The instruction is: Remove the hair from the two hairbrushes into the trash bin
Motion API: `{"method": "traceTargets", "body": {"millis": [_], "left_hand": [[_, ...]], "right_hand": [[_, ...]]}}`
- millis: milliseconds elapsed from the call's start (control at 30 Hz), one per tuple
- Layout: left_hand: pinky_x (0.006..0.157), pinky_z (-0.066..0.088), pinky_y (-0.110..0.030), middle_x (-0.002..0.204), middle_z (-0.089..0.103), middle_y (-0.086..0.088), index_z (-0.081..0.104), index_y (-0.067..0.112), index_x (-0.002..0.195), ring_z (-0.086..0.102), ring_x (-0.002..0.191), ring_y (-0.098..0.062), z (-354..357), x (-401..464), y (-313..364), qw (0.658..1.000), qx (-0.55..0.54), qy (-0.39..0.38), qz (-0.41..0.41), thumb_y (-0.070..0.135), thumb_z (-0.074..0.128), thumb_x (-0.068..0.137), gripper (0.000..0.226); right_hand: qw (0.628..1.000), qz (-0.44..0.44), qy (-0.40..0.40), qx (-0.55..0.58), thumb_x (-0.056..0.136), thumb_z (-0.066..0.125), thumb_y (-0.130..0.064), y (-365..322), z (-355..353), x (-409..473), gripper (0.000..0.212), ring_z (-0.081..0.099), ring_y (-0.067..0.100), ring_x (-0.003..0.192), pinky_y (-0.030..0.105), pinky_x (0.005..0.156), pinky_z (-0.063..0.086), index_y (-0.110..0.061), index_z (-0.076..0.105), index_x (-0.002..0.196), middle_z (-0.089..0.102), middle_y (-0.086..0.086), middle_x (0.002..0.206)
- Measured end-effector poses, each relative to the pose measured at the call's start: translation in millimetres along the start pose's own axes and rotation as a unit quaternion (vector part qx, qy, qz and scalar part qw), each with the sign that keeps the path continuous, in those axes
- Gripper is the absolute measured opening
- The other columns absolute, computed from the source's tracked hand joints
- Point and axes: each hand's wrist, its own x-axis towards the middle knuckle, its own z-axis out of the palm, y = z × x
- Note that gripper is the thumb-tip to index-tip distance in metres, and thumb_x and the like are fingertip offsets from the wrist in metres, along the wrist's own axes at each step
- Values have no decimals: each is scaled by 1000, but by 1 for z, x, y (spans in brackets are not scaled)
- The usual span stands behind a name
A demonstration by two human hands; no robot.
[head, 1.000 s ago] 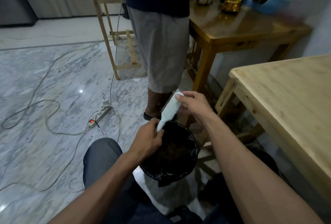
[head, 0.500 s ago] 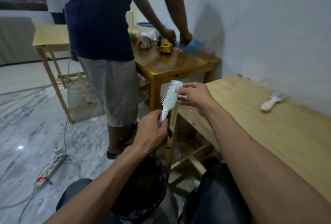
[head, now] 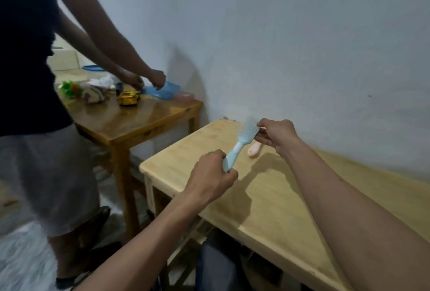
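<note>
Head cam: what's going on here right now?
A person holds a light blue hairbrush over a pale wooden table. The left hand grips the handle; the right hand pinches at the bristle head. A pink hairbrush lies on the table by the wall, partly hidden behind the blue one. The trash bin is not in view. Another person stands at a darker table to the left, handling a blue item beside some toys.

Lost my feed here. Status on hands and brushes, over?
Left hand grips blue brush by its handle; right hand pinches its head. Brush held over light table. Pink brush lies on table behind. Bin not in view.
</note>
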Motion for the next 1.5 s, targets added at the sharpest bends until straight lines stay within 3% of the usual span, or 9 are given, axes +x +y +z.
{"method": "traceTargets", "body": {"millis": [167, 233, 367, 500, 767, 967, 1167, 1300, 1500], "left_hand": [[68, 52, -40, 99, 69, -8, 65, 10, 116, 64, 85, -29, 45, 27, 37, 998, 6, -41, 54, 36, 61, 89, 37], [68, 50, -38, 102, 69, -9, 61, 14, 121, 65, 87, -31, 64, 38, 46, 996, 21, -54, 69, 38, 57, 94, 37], [72, 52, -38, 100, 68, -7, 59, 17, 106, 65, 90, -32, 97, 62, 53, 992, 61, -85, 74, 44, 51, 99, 29], [82, 56, -41, 105, 69, -3, 61, 21, 117, 66, 95, -26, 119, 83, 52, 989, 67, -117, 65, 45, 47, 102, 32], [71, 40, -35, 106, 67, -5, 63, 19, 106, 63, 97, -28, 132, 109, 45, 986, 128, -99, 35, 46, 44, 103, 33], [70, 43, -35, 102, 66, -4, 59, 19, 119, 60, 88, -23, 124, 111, 44, 991, 86, -104, 24, 49, 57, 97, 37], [79, 48, -38, 115, 65, -5, 52, 18, 125, 63, 102, -26, 111, 95, 40, 989, 62, -126, 33, 41, 54, 101, 33], [81, 50, -40, 114, 63, -11, 40, 11, 140, 63, 103, -30, 96, 75, 27, 979, 143, -137, 53, 21, 41, 105, 37], [72, 47, -33, 94, 58, 1, 44, 18, 117, 60, 86, -21, 41, 25, -4, 970, 173, -167, 43, 21, 44, 101, 17]], "right_hand": [[997, 12, 70, -7, 90, 64, 2, 4, -56, 39, 21, 74, 37, 81, 31, 56, 65, 15, 62, 106, 72, 28, 102], [996, 18, 90, -24, 90, 65, 1, 10, -71, 57, 18, 75, 36, 79, 33, 60, 65, 15, 63, 100, 72, 28, 100], [989, 42, 123, -63, 90, 67, 0, 27, -90, 97, 14, 76, 37, 77, 46, 81, 64, 8, 62, 79, 74, 26, 92], [985, 59, 140, -85, 86, 71, 0, 43, -94, 130, 12, 77, 39, 76, 51, 79, 65, 10, 66, 84, 75, 27, 92], [972, 44, 140, -184, 63, 77, -22, 73, -89, 197, 30, 76, 34, 77, 52, 79, 65, 3, 71, 78, 77, 17, 79], [950, 32, 177, -256, 79, 75, -24, 58, -69, 177, 22, 76, 35, 79, 47, 78, 65, -5, 65, 73, 77, 16, 86], [952, 37, 169, -250, 86, 67, -19, 48, -65, 161, 21, 77, 33, 78, 45, 79, 65, -7, 62, 71, 77, 16, 86], [946, 40, 167, -276, 91, 58, -17, 38, -61, 138, 25, 61, 22, 49, 28, 50, 48, -8, 58, 68, 63, 8, 62], [930, 42, 119, -345, 95, 55, -16, 25, -60, 99, 25, 54, 22, 56, 28, 54, 47, -8, 49, 71, 55, 8, 70]]}}
